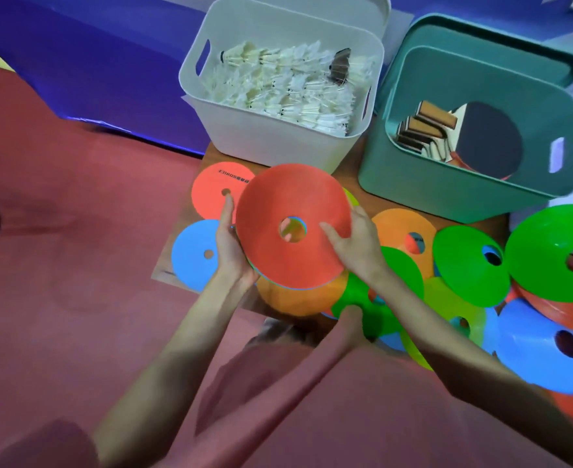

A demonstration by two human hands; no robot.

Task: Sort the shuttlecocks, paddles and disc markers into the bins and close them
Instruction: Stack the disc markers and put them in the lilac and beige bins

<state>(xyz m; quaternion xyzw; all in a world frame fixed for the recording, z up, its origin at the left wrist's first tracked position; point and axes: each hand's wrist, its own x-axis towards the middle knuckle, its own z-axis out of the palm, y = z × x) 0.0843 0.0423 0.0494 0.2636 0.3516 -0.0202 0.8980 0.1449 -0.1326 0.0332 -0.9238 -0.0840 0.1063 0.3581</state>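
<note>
Fingers (227, 211) of the left hand (232, 246) and right hand (354, 243) clamp a small stack of disc markers, red marker (292, 201) on top. Beyond them, the green bin (447, 194) of paddles (488, 140) and white bin (278, 143) of shuttlecocks (278, 86) stand open; no disc bin shows. The thin stack could fan out and slip if the grip loosens.

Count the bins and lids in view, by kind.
Bins: 2 (white bin, teal bin), both open
Lids: 2 (white lid, teal lid), each behind its bin
Total: 4
</note>
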